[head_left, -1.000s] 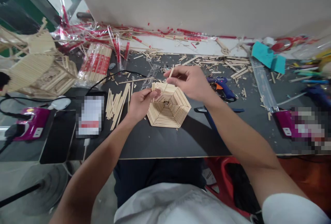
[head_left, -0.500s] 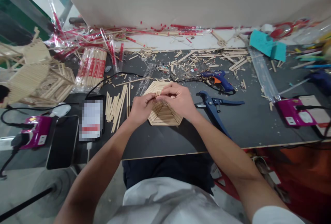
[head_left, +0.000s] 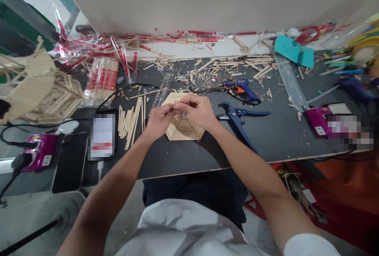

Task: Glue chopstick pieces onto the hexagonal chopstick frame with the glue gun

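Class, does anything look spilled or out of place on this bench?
Yes: wooden offcuts lie scattered along the back of the bench, and red wrappers tangle at back left. Both look messy against the orderly rows of the many-sided stick piece.

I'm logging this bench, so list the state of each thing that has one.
Left hand: pinching short sticks
Right hand: pinching them too
Hexagonal stick piece: partly hidden by hands
Cutter: handles spread apart
Glue gun: lying sideways
Left phone: screen dark
Right phone: screen lit
Left purple socket block: plugs inserted
Stick bundle: plastic-wrapped
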`<control>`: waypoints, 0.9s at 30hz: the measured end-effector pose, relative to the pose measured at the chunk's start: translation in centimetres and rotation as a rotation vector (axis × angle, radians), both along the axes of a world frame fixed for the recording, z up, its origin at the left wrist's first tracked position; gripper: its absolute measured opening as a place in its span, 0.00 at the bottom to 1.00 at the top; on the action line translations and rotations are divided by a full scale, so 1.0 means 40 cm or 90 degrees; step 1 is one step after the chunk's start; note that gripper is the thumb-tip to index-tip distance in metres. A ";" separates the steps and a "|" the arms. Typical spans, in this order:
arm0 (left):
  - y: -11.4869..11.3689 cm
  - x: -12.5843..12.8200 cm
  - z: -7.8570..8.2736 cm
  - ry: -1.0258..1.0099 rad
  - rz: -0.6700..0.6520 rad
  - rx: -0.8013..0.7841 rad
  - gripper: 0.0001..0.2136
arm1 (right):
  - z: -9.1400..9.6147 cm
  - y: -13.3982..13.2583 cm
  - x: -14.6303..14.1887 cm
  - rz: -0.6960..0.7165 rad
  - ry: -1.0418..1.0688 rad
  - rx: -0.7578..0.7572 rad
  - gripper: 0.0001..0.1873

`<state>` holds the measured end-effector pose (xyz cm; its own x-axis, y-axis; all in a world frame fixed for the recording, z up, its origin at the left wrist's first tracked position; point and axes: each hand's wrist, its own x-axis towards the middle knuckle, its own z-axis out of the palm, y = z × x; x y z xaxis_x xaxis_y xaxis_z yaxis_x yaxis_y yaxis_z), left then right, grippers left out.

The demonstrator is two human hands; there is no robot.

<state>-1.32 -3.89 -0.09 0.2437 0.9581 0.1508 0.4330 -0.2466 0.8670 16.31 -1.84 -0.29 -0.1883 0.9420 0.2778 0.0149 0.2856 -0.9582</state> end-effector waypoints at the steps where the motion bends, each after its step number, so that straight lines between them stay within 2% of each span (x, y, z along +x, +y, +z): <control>1: 0.001 -0.003 -0.001 0.004 -0.002 0.001 0.10 | -0.004 0.001 0.000 -0.011 -0.010 0.023 0.08; 7: 0.000 -0.016 -0.004 0.051 -0.020 0.018 0.12 | -0.016 -0.007 -0.010 -0.013 -0.044 0.084 0.11; 11: -0.013 -0.018 0.024 0.141 -0.002 0.041 0.13 | 0.001 -0.014 0.000 -0.018 -0.133 0.098 0.16; 15: -0.041 -0.043 0.109 0.367 0.078 0.053 0.14 | 0.012 -0.004 0.037 -0.058 -0.244 0.160 0.20; 17: -0.061 -0.068 0.163 0.529 0.134 -0.005 0.14 | 0.009 0.006 0.057 -0.084 -0.283 0.192 0.17; 20: -0.088 -0.103 0.227 0.704 0.295 -0.102 0.16 | 0.001 0.019 0.076 -0.113 -0.335 0.221 0.13; 22: -0.097 -0.116 0.246 0.750 0.389 -0.165 0.18 | -0.003 0.021 0.079 -0.115 -0.351 0.229 0.11; 23: -0.099 -0.119 0.249 0.760 0.407 -0.184 0.19 | -0.003 0.020 0.078 -0.111 -0.354 0.232 0.10; 27: -0.093 -0.111 0.234 0.763 0.388 -0.210 0.18 | -0.001 0.013 0.069 -0.086 -0.370 0.221 0.09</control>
